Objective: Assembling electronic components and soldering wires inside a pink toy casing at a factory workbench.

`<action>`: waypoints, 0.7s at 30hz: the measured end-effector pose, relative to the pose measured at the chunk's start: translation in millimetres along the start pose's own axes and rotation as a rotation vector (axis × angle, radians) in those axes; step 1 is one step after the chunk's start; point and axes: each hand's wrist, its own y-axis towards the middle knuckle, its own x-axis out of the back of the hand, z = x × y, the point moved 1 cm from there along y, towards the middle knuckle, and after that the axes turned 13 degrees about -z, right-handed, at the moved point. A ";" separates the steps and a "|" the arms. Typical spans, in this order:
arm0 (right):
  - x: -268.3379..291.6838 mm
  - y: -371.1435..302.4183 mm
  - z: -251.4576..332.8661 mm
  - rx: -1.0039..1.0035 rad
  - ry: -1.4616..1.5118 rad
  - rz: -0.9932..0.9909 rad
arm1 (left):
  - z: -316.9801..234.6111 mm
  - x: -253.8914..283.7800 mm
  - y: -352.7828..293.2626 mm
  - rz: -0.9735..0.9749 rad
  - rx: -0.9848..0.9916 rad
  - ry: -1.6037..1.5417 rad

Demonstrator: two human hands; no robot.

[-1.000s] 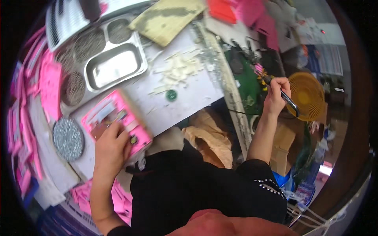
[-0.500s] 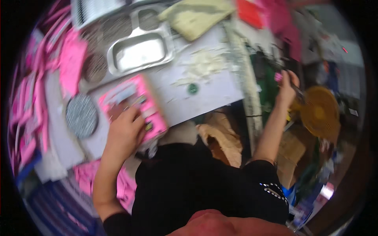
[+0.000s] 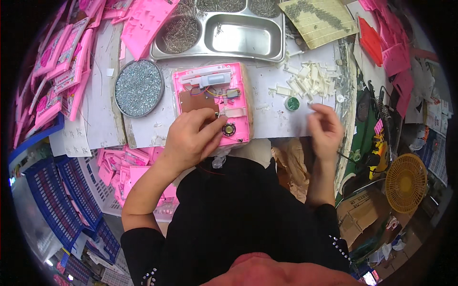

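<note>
A pink plastic casing [image 3: 245,86] lies open-side up before me, with a brown circuit board [image 3: 195,101], a small motor [image 3: 232,93], thin wires and a round speaker [image 3: 229,129] in it. My left hand [image 3: 191,136] rests on its near left part, fingertips pinched together by the board's edge and the white slot. What they pinch is hidden. To the right, my right hand [image 3: 327,136] hovers, slightly blurred, thumb and forefinger apart with nothing visible between them. Nearest to it are a small round green piece [image 3: 292,103] and a heap of white plastic parts [image 3: 312,80].
A round tin of screws [image 3: 139,89] stands left of the casing. A steel compartment tray [image 3: 281,40] with small metal parts is behind. Pink casings [image 3: 57,62] pile up at left. A dark tool with a pink band [image 3: 379,127] and an orange fan [image 3: 406,183] are at right.
My right hand has let go of the dark tool at the right and come left toward the green piece. My left hand stays on the casing; the whole view has shifted.
</note>
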 end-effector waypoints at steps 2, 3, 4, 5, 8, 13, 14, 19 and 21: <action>-37.4 7.0 8.6 0.110 -0.049 0.130 | 1.1 -2.2 -1.3 -0.011 -0.019 0.027; -52.1 9.3 12.3 0.135 -0.085 0.184 | 2.9 -2.6 -3.2 -0.012 -0.019 0.021; -65.9 12.6 13.5 0.218 -0.119 0.192 | 4.0 -3.0 -3.6 -0.010 -0.021 0.013; -77.2 16.1 14.4 0.301 -0.153 0.200 | 3.9 -3.4 -3.1 -0.023 -0.022 0.000; -100.9 25.4 20.5 0.391 -0.219 0.250 | 2.9 -1.5 -0.3 -0.053 -0.022 0.014; -121.8 26.4 25.2 0.412 -0.269 0.263 | -0.1 -4.4 23.6 -0.096 -0.012 0.134; -123.5 26.2 25.1 0.417 -0.275 0.262 | 1.5 -3.9 25.6 -0.102 -0.030 0.133; -130.1 28.0 30.0 0.643 -0.290 0.254 | 14.3 -1.8 24.1 -0.171 -0.132 0.107; -136.8 26.4 29.2 0.659 -0.304 0.233 | 15.6 -0.3 25.5 -0.161 -0.141 0.107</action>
